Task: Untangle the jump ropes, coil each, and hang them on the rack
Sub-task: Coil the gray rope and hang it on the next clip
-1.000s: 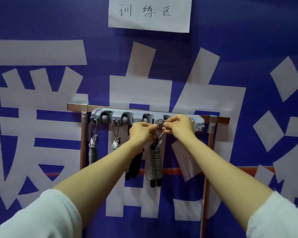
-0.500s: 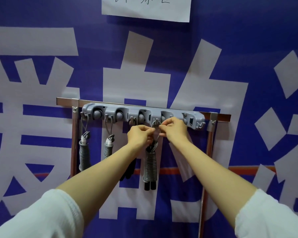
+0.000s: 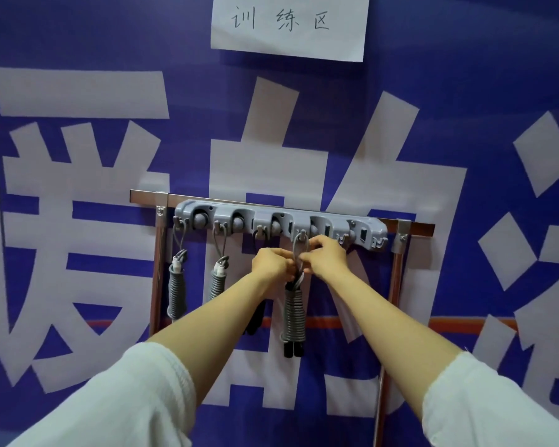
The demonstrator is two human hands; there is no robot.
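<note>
both hands (image 3: 273, 264) (image 3: 326, 260) pinching grey rope loop (image 3: 299, 253) under rack (image 3: 281, 225) hook, coiled bundle (image 3: 293, 312) hanging below

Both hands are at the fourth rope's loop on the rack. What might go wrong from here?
1. The left hand and right hand pinch the loop just below its hook; if it isn't fully seated, the coiled rope may drop on release.
2. The left arm crosses the neighbouring rope; pulling back might knock it off.

Two grey white-handled coiled jump ropes (image 3: 176, 295), one black coiled rope (image 3: 254, 324), one grey black-handled coiled rope (image 3: 293, 314). One grey plastic rack (image 3: 259, 210), one white paper sign (image 3: 289, 25).
</note>
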